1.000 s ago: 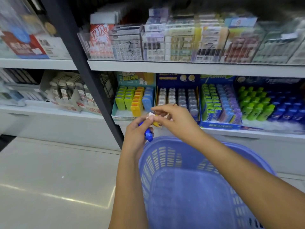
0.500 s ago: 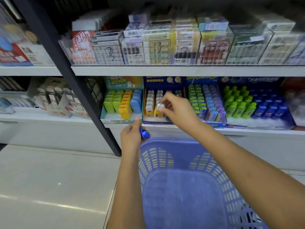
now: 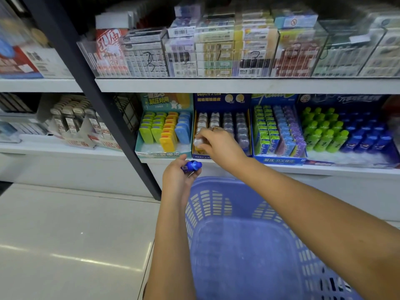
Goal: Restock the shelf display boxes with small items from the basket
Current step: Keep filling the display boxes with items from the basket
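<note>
My right hand (image 3: 218, 145) reaches into the dark blue display box (image 3: 220, 100) on the lower shelf and pinches a small white item (image 3: 198, 142) at the front of the box's left column. My left hand (image 3: 178, 177) hovers below the shelf edge and grips a small blue item (image 3: 192, 165). The purple plastic basket (image 3: 249, 245) sits low in front of me under both forearms; its inside looks bare where I can see it.
A teal box of green, yellow and blue pieces (image 3: 164, 131) stands left of the dark blue box. Boxes of green, blue and purple packs (image 3: 279, 131) and green and blue bottles (image 3: 344, 131) stand to its right. A black upright post (image 3: 97, 100) crosses the shelving.
My right hand took the white item from near my left hand up into the dark blue display box. My left hand dropped slightly, still holding the blue item. The camera moved closer.
</note>
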Demonstrator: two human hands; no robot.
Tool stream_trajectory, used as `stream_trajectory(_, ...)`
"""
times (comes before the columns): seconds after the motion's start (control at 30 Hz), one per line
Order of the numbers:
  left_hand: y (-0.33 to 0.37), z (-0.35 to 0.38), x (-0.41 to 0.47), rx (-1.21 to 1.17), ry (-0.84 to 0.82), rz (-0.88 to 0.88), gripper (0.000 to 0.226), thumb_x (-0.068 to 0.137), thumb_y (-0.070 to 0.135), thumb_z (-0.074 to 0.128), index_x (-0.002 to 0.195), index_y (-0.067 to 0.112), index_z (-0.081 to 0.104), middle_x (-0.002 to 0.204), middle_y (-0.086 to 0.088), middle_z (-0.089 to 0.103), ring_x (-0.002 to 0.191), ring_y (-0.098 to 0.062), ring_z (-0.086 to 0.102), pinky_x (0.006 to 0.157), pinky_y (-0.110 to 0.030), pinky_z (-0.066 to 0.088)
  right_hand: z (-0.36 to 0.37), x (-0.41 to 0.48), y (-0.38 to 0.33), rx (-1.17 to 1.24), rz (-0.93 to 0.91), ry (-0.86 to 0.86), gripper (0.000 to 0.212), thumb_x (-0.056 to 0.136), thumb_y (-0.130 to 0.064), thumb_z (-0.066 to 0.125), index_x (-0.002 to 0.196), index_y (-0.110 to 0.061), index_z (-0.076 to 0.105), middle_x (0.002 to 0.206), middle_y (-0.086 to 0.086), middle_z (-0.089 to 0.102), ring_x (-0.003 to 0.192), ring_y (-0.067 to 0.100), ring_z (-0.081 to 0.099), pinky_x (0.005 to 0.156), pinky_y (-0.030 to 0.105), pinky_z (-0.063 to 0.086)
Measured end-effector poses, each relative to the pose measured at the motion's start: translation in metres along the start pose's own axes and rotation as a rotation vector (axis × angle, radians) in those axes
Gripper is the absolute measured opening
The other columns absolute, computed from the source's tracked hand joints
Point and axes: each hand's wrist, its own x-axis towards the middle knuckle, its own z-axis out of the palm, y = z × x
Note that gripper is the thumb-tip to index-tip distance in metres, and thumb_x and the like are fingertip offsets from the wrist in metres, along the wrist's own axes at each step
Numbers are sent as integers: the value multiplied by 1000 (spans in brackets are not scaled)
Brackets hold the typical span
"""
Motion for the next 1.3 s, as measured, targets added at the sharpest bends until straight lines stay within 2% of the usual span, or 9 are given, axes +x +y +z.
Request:
stream_trajectory(0.3, 1, -6, -1, 27, -148, 143, 28, 91, 12, 60, 112, -6, 58, 94, -10, 71, 85, -15, 72, 85, -27, 56, -5, 4, 2, -123, -53, 23, 26, 89, -18, 58, 108, -5, 68, 113, 14, 50, 112, 29, 42, 89, 37, 40)
stream_trajectory(0.43, 0, 8, -12, -43, -212, 84, 21, 96, 17, 52, 104, -2, 59, 104, -17, 68, 89, -18, 71, 75, -23, 58, -25, -18, 0, 231, 110, 71, 28, 95, -17, 50, 119, -11, 63, 114, 6, 56, 94, 14, 57, 85, 28, 46)
stream_trajectory(0.53, -7, 29, -25, -1, -263, 25, 24, 96, 25, 51, 98, 3, 61, 88, -11, 74, 79, -15, 72, 63, -19, 56, -50, -50, 3, 633, 242, 156, 14, 93, -24, 55, 100, -20, 66, 79, -2, 66, 59, 2, 60, 58, 17, 49)
stream_trajectory(0.6, -17, 47, -36, 48, -291, -12, 27, 96, 31, 51, 95, 6, 64, 77, -5, 73, 64, -8, 69, 54, -15, 53, -68, -68, 5, 782, 302, 161, 5, 86, -23, 66, 91, -23, 66, 78, 6, 67, 58, 7, 62, 55, 17, 51)
stream_trajectory(0.87, -70, 132, -76, 116, -506, -77, 34, 98, 32, 47, 95, 3, 65, 70, -5, 71, 51, -6, 58, 48, -15, 47, -148, -118, 55, 611, 393, 331, 14, 74, -17, 77, 81, -25, 69, 79, 4, 70, 66, 12, 65, 65, 27, 56)
stream_trajectory(1.0, -113, 173, -94, 553, -634, 183, 34, 99, 26, 47, 118, 0, 59, 105, -15, 67, 88, -15, 67, 80, -26, 56, -198, -148, 114, 382, 466, 418, 16, 74, -17, 78, 80, -27, 68, 74, -3, 69, 66, 9, 64, 66, 21, 53)
stream_trajectory(1.07, -134, 183, -95, 994, -726, 495, 37, 97, 21, 51, 130, 5, 53, 127, -13, 59, 115, -20, 57, 100, -27, 42, -215, -160, 146, 225, 522, 427, 16, 73, -18, 78, 87, -21, 70, 71, -5, 67, 61, 0, 60, 61, 11, 48)
stream_trajectory(1.13, -152, 187, -91, 1364, -830, 722, 47, 95, 18, 51, 140, 7, 42, 145, -11, 43, 134, -21, 39, 108, -23, 26, -219, -166, 172, 94, 581, 382, 23, 74, -17, 78, 95, -13, 71, 73, 0, 67, 62, 4, 60, 64, 14, 47)
stream_trajectory(1.3, -175, 185, -73, 1789, -916, 835, 63, 95, 19, 48, 150, 7, 19, 157, -10, 18, 146, -22, 12, 119, -30, 9, -202, -167, 198, -26, 562, 240, 27, 78, -13, 73, 103, -4, 69, 93, 15, 70, 83, 24, 64, 79, 30, 50)
